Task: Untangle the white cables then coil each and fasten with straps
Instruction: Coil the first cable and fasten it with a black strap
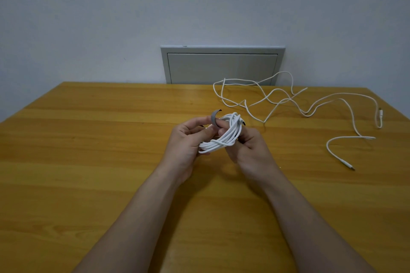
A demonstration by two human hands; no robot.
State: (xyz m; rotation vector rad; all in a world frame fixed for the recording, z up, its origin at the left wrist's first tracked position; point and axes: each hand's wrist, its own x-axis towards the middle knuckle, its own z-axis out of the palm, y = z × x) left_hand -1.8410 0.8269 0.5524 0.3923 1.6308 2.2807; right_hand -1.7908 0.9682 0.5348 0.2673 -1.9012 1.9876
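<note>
Over the middle of the table [111,139]: coiled cable [224,138], white, held in both hands. Left hand [188,139] fingers curled, pinching grey strap [214,118] at the coil's top. Right hand [248,148] fingers curled round the coil. Loose cable [310,104] sprawled over the table's far right part

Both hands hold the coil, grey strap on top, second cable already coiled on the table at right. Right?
No. The head view shows the second cable lying loose, uncoiled, on the table at right. The rest stands: left hand and right hand hold the coil, grey strap on top.
</note>
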